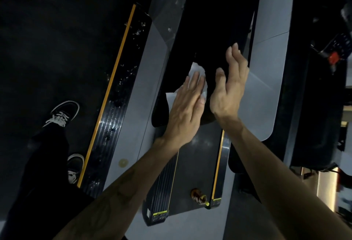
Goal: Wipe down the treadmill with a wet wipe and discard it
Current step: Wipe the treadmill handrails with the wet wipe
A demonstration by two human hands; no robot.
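A white wet wipe (197,68) lies spread on a black part of the treadmill (205,30) in the middle of the head view. My left hand (185,106) lies flat on the wipe with straight fingers and presses it to the black surface. My right hand (228,85) is just to the right of it, fingers straight and raised on edge, holding nothing. Grey side panels (266,77) flank the black part.
The treadmill's belt (196,173) with yellow-edged side rails runs below my arms, and a small brown object (198,196) lies on it. A second treadmill deck (114,95) with a yellow stripe lies to the left. My shoe (63,113) stands on dark floor at the left.
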